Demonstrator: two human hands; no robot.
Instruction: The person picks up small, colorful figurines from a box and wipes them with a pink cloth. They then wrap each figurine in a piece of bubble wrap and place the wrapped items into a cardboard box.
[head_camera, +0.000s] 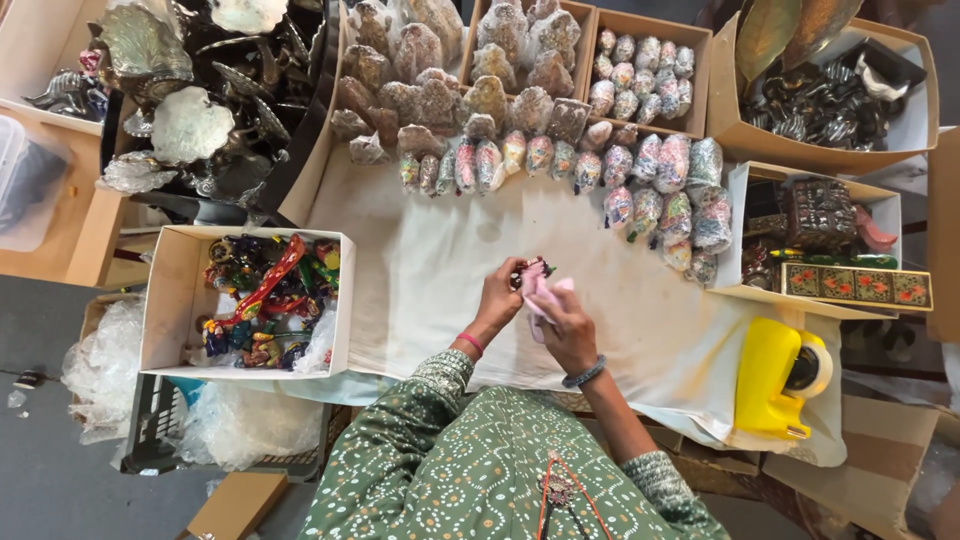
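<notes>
My left hand (497, 297) grips a small colourful figurine (531, 269) over the white cloth-covered table (420, 290). My right hand (567, 325) holds a pink cloth (543, 296) pressed against the figurine. Both hands meet near the table's middle. A pink band sits on the left wrist and a beaded bracelet on the right.
Rows of bubble-wrapped colourful eggs (640, 185) lie beyond the hands. A white box of colourful figurines (262, 295) stands at left. Cardboard boxes of wrapped items (520, 50) and metal ornaments (190, 90) line the back. A yellow tape dispenser (780, 375) sits right, beside a box with decorated cases (830, 240).
</notes>
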